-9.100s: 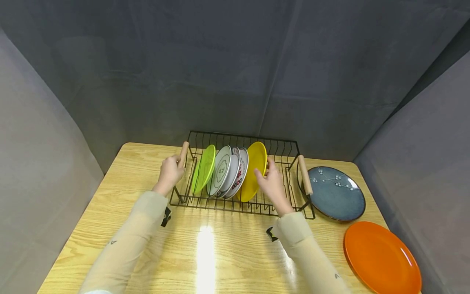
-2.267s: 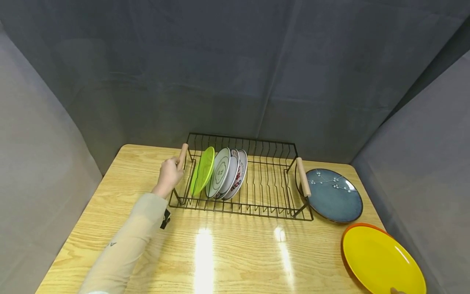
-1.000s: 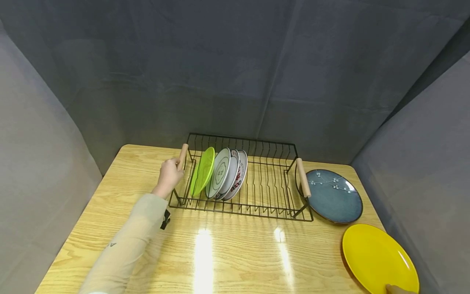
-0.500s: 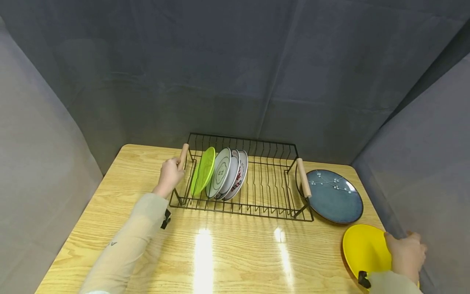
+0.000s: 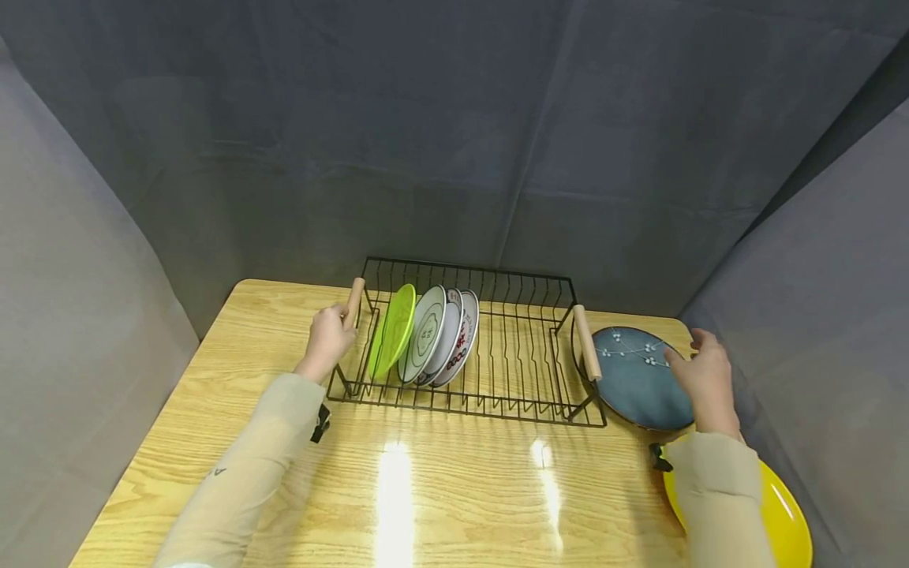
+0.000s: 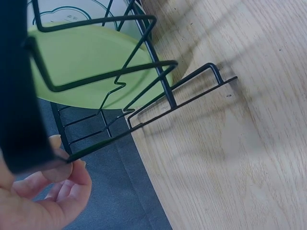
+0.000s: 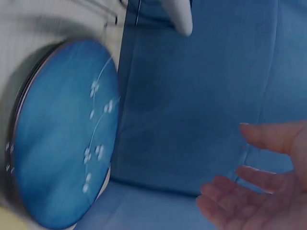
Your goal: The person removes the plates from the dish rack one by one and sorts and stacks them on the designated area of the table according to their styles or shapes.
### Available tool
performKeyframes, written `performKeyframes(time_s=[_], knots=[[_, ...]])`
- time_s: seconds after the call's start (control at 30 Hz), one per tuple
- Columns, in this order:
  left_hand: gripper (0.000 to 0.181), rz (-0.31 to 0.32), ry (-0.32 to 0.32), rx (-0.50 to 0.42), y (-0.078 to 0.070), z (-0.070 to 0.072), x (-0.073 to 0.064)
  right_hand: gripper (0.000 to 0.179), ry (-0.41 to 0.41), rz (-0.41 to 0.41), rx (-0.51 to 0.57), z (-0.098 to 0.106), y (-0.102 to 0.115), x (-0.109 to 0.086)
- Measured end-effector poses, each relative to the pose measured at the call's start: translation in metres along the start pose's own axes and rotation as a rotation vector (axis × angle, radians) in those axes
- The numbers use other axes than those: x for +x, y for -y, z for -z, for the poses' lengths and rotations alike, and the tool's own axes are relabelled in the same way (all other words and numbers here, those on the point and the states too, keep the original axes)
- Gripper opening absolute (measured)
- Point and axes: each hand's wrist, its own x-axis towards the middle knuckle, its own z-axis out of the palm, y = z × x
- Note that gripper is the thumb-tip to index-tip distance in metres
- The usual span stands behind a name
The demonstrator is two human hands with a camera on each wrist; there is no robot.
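My left hand [image 5: 330, 335] grips the left wooden handle [image 5: 354, 303] of a black wire dish rack [image 5: 521, 355]; in the left wrist view its fingers curl round the handle's end. Upright in the rack's left half stand a lime green plate [image 5: 394, 331], a white plate with a green emblem [image 5: 426, 335] and patterned white plates [image 5: 465, 339]. My right hand [image 5: 706, 383] is over the right side of a blue-grey plate [image 5: 639, 379] with a white blossom pattern. Its thumb and fingers are spread and hold nothing, as the right wrist view [image 7: 259, 187] shows.
A yellow plate [image 5: 784, 517] lies at the table's front right, partly hidden by my right sleeve. The rack's right wooden handle [image 5: 586, 343] stands close beside the blue-grey plate. Grey fabric walls [image 5: 454, 142] enclose the wooden table [image 5: 469, 489] at the back and sides.
The yellow plate went from the rack onto the orange plate at front right, which it now covers. My right hand has let go of it and moved up to the blue-grey plate. My left hand stays put.
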Motion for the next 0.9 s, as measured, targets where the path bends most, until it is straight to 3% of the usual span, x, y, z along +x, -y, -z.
performKeyframes(time_s=[0.13, 0.3, 0.6, 0.9], knots=[[0.04, -0.001, 0.001, 0.001, 0.0, 0.0, 0.0, 0.063, 0.06, 0.123, 0.008, -0.013, 0.017, 0.01], [0.039, 0.0, 0.001, 0.005, 0.0, 0.001, 0.0, 0.065, 0.201, 0.219, -0.04, -0.028, 0.031, 0.019], [0.038, -0.013, -0.009, 0.01, 0.0, 0.002, 0.002, 0.06, 0.34, 0.231, -0.087, -0.053, 0.049, 0.029], [0.042, 0.009, 0.003, 0.001, -0.001, 0.001, 0.0, 0.055, 0.391, 0.132, -0.088, -0.071, 0.057, 0.034]])
